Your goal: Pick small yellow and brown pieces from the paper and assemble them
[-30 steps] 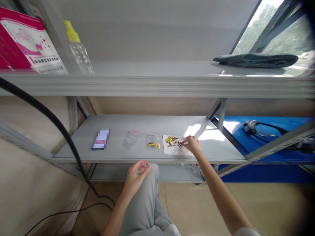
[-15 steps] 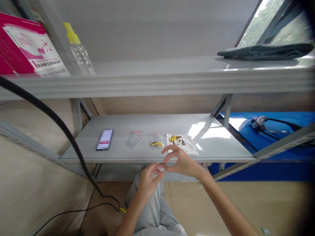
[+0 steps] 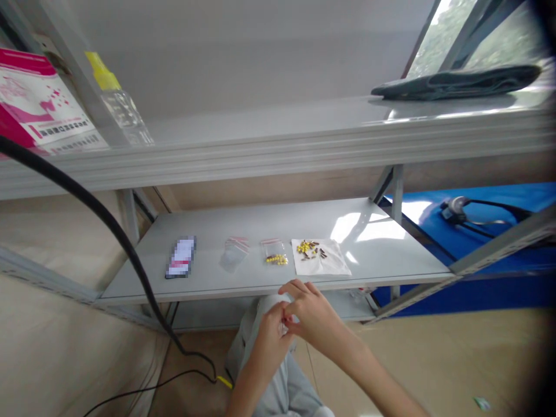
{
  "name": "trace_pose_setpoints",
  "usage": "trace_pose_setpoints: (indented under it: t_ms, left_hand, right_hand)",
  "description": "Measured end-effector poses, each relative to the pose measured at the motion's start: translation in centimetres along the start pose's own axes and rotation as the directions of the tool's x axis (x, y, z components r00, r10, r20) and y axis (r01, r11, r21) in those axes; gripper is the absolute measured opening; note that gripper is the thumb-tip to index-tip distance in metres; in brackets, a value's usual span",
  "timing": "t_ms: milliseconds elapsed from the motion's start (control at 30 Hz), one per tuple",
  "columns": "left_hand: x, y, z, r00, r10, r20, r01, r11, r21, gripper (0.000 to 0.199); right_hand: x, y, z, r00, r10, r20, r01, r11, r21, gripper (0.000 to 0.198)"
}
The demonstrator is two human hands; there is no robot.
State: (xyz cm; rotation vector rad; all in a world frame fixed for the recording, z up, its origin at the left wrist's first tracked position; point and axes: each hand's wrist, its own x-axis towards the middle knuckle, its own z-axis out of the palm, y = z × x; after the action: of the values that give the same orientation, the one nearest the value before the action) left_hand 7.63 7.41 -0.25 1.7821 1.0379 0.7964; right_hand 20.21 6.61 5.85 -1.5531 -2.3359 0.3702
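Note:
Over my knees, just off the shelf's front edge, my left hand point(image 3: 273, 331) is closed on a small clear zip bag point(image 3: 284, 329), mostly hidden by fingers. My right hand point(image 3: 311, 308) bends over it, thumb and fingers pinched at the bag's mouth; what they hold is hidden. On the shelf beyond lies a white paper sheet point(image 3: 321, 266) bearing yellow pills point(image 3: 303, 247) and dark brown capsules point(image 3: 323, 253). Left of the sheet is a zip bag of pills point(image 3: 275, 255) with a red-striped top. Flat, seemingly unfilled zip bags point(image 3: 235, 252) lie farther left.
A phone point(image 3: 181, 256) rests at the shelf's left. The upper shelf point(image 3: 260, 156) overhangs with a spray bottle point(image 3: 124, 110), a pink-and-white box point(image 3: 43, 104) and folded dark cloth point(image 3: 456, 84). A black cable point(image 3: 130, 246) crosses the left side.
My right hand has come down onto my left at the bag, and a small dark item in its pinch no longer shows. The view has tilted slightly.

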Motion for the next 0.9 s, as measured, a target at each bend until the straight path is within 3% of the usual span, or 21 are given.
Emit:
trace_pose_setpoints:
  t_ms: [100, 233, 367, 400, 467, 567, 633, 700, 800, 900]
  left_hand:
    - [0.1, 0.1, 0.4, 1.000, -0.022, 0.020, 0.022, 1.000, -0.013, 0.018]
    - [0.2, 0.6, 0.2, 0.998, -0.055, 0.009, 0.056, 0.993, -0.108, 0.013]
    - [0.3, 2.2, -0.5, 0.987, -0.108, -0.122, 0.077, 0.968, -0.237, 0.029]
    - [0.3, 2.7, -0.7, 0.988, -0.100, -0.120, 0.066, 0.963, -0.261, 0.033]
    - [0.2, 3.8, -0.9, 0.995, -0.033, -0.099, 0.004, 0.962, -0.272, 0.041]
    - [-0.1, 4.8, -1.0, 0.984, 0.079, -0.160, -0.104, 0.983, -0.152, 0.042]
    - [-0.3, 5.0, -0.9, 0.966, 0.089, -0.244, -0.109, 0.992, -0.067, 0.032]
    - [-0.5, 4.9, -0.9, 0.957, 0.023, -0.291, -0.049, 0.995, -0.084, 0.028]
    - [-0.6, 4.5, -1.2, 0.962, -0.081, -0.261, 0.034, 0.983, -0.178, 0.027]
    - [-0.8, 4.5, -1.7, 0.971, -0.054, -0.231, 0.023, 0.991, -0.135, 0.032]
  right_hand:
    - [-0.6, 0.6, 1.1, 0.999, 0.041, -0.009, -0.040, 0.996, 0.081, 0.016]
    - [-1.9, 1.9, 1.1, 0.990, 0.071, -0.119, -0.014, 0.906, 0.423, 0.015]
    - [-3.3, 2.5, 1.1, 0.893, 0.309, -0.328, 0.002, 0.725, 0.689, 0.024]
    - [-3.5, 2.4, 1.3, 0.884, 0.338, -0.323, 0.001, 0.689, 0.725, 0.031]
    - [-3.8, 2.0, 2.0, 0.912, 0.316, -0.260, 0.000, 0.636, 0.772, 0.041]
    - [-3.8, 1.0, 2.9, 0.944, 0.266, -0.196, -0.003, 0.600, 0.800, 0.027]
    - [-3.6, 0.4, 3.1, 0.912, 0.340, -0.229, -0.010, 0.577, 0.817, 0.022]
    - [-3.4, -0.2, 3.0, 0.860, 0.433, -0.271, -0.011, 0.546, 0.838, 0.023]
    - [-3.3, -0.7, 2.8, 0.835, 0.483, -0.264, -0.009, 0.491, 0.871, 0.022]
    - [-3.4, -1.1, 2.7, 0.815, 0.529, -0.237, 0.029, 0.371, 0.928, 0.026]
